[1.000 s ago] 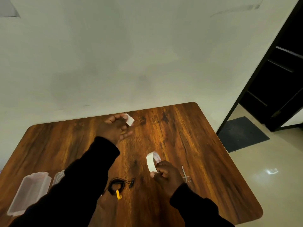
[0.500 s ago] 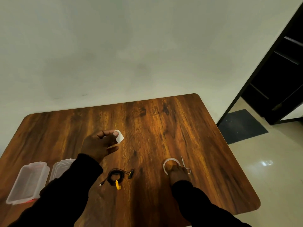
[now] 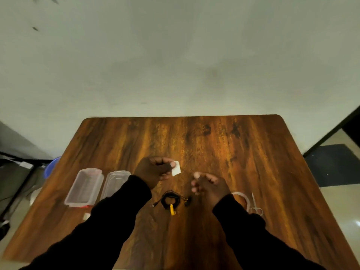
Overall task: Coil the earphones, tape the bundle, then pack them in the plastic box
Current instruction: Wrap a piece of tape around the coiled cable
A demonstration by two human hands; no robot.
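The coiled black earphones [image 3: 171,200] lie on the wooden table [image 3: 253,162], with a yellow clip on the coil and the buds trailing to the right. My left hand [image 3: 153,171] hovers above them and pinches a short white piece of tape [image 3: 176,168] between thumb and fingers. My right hand [image 3: 209,187] floats just right of the tape piece, fingers loosely curled and holding nothing. The tape roll [image 3: 242,198] lies flat on the table behind my right wrist. The clear plastic box [image 3: 84,187] sits open at the left, its lid [image 3: 115,182] beside it.
Small scissors [image 3: 255,205] lie right of the tape roll. A small white scrap [image 3: 86,216] lies near the box. A blue object [image 3: 51,166] and dark gear sit off the table's left edge. A dark mat [image 3: 337,164] is on the floor at right.
My right hand set the tape roll down by the scissors, let it go, and moved left toward the tape piece. My left hand drew nearer with the piece. The view shifted left.
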